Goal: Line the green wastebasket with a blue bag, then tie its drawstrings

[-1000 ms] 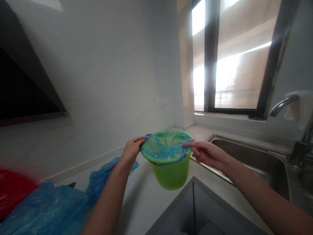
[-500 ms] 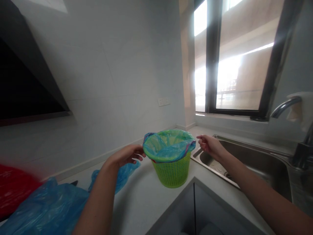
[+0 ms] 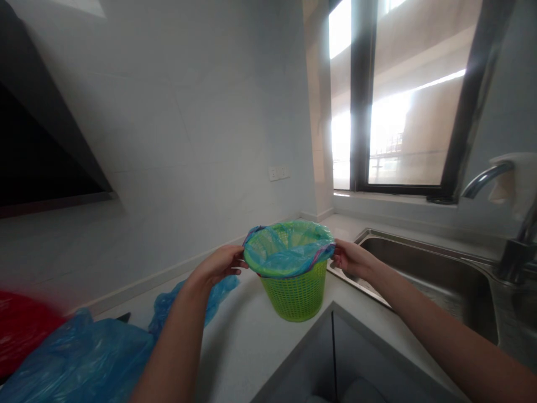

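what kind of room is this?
Most likely a home kitchen: a steel sink with a faucet set in a pale countertop, and what looks like a dark range hood on the tiled wall. Both hands flank a small green basket lined with a blue bag.

Both forearms are bare to the picture's edge, and the hands wear no gloves, rings or watch.

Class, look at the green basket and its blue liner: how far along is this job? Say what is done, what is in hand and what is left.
Done: the blue liner sits inside the green basket, its edge folded over the rim. In hand: the left hand and right hand touch opposite sides of the rim. Left: probably only smoothing the edge; loose blue bags lie on the counter.
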A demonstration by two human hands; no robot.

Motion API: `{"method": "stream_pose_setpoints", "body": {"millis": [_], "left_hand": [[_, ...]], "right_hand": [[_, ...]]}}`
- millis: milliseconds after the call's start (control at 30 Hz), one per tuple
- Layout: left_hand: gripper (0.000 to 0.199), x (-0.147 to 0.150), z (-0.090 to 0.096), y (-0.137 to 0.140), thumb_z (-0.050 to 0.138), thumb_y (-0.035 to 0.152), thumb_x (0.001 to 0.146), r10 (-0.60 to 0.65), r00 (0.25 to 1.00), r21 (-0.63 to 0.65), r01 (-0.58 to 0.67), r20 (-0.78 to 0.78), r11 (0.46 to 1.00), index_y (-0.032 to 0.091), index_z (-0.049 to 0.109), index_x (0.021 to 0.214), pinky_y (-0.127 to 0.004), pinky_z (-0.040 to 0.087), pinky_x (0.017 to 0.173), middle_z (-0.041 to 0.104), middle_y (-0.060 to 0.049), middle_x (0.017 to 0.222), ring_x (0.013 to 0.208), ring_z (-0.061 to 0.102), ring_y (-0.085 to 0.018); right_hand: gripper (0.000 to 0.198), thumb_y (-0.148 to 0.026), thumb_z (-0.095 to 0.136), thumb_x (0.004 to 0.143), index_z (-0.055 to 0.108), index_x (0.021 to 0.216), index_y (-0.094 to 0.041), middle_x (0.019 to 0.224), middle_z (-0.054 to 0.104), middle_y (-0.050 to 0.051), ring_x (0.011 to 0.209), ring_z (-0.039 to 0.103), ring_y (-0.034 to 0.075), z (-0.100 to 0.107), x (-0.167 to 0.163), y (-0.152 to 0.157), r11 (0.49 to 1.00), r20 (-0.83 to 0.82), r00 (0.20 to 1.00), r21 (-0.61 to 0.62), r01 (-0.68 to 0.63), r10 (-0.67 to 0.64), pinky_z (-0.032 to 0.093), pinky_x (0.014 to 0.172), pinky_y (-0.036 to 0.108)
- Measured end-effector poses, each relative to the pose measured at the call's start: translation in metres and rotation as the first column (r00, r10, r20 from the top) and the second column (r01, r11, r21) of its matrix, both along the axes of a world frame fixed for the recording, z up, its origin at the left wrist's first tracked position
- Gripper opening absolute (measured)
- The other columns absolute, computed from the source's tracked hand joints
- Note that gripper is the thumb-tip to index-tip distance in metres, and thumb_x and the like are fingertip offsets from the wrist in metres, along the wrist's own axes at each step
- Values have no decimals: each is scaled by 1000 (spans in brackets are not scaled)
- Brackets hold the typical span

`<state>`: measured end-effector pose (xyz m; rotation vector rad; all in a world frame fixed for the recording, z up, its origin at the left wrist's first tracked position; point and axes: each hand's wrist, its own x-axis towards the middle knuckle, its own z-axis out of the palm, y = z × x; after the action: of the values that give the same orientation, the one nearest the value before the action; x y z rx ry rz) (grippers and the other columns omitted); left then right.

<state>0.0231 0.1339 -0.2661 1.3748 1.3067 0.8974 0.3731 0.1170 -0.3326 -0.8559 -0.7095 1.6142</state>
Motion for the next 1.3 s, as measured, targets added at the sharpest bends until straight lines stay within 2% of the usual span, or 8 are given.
{"method": "stream_pose_setpoints", "body": {"millis": [200,367,533,600,767,933,1133,1300], "left_hand": [[20,10,-5,4,54,35,70,226,954,229,-179,-197,957,18,60,64,-28,45,55,61,-4,61,58,59,-18],[20,12,-9,10,53,33,76,400,865,395,-268,-303,879,19,59,62,-29,40,54,57,-3,53,52,55,-19],[18,16,-4,3,59,35,79,561,764,596,-299,-319,746,19,66,76,-29,39,59,68,-7,69,64,61,-22],[18,19,-2,0,61,34,77,563,776,607,-308,-284,732,18,68,78,-30,39,60,69,-8,71,66,61,-22],[22,23,-1,0,67,35,68,409,911,438,-348,-49,829,15,69,77,-28,36,51,58,-2,56,50,49,-16],[19,25,5,-6,67,27,72,230,938,206,-287,261,936,16,56,62,-21,26,39,39,5,45,38,32,-7],[36,22,23,-16,43,7,93,124,799,-133,-55,589,990,18,37,59,-14,12,30,25,9,44,30,18,-1],[38,15,25,-10,36,0,96,127,683,-200,29,719,979,18,33,63,-11,12,30,24,10,47,30,21,1]], "right_hand": [[25,-12,55,92,53,68,-16,50,54,-4,38,47,5,7,0,-5,1000,1,1000,-11,-15,15,42,39,14],[23,-10,57,83,55,61,-15,52,56,-1,43,47,5,12,0,-9,985,169,977,137,108,-131,40,42,14],[10,-16,68,73,62,65,-15,48,56,-2,46,47,7,24,0,-21,812,436,720,495,309,-540,35,44,18],[9,-20,71,71,64,70,-15,49,57,-2,47,49,9,30,0,-26,777,438,681,541,321,-587,37,47,20],[24,-30,81,67,63,77,-17,58,61,-2,55,55,10,33,-2,-28,791,339,789,543,281,-513,45,54,22],[32,-29,86,61,65,82,-17,71,66,0,61,58,9,32,-1,-26,841,252,874,472,263,-415,50,59,20],[29,-29,85,65,64,80,-15,53,56,-4,47,47,6,40,-6,-37,858,238,899,461,228,-367,36,45,17],[22,-26,81,70,63,77,-15,51,54,-3,44,44,5,45,-14,-49,905,228,925,373,205,-304,34,41,16]]}}
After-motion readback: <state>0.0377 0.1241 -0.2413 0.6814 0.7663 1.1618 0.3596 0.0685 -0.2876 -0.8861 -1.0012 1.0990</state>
